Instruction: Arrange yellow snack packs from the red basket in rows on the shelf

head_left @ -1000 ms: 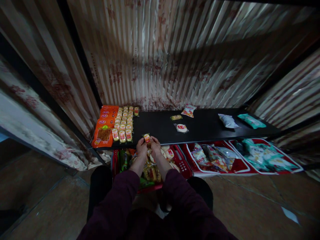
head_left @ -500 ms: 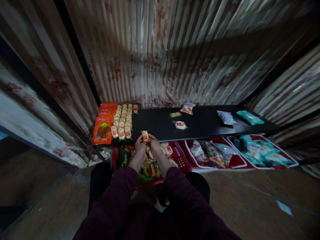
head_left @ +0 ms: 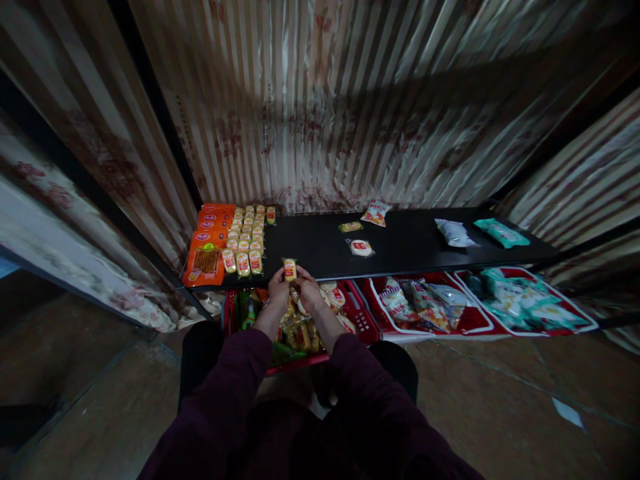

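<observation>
Left hand [head_left: 278, 289] and right hand [head_left: 309, 291] grip a yellow oblong plastic packet [head_left: 290, 269], more fully visible than earlier; long black shelf [head_left: 315, 247], striped beige curtain [head_left: 300, 133] at twelve o'clock.

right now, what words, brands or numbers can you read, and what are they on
No text reads clearly.
Held cake: red label, too blurred.
Rowed cakes: red labels, too small.
Orange packets: oval logos, too small.
Round packet: red label, too small.
Red-white bag on the shelf: lettering, too blurred.
Bags below the shelf: lettering, too blurred.
</observation>
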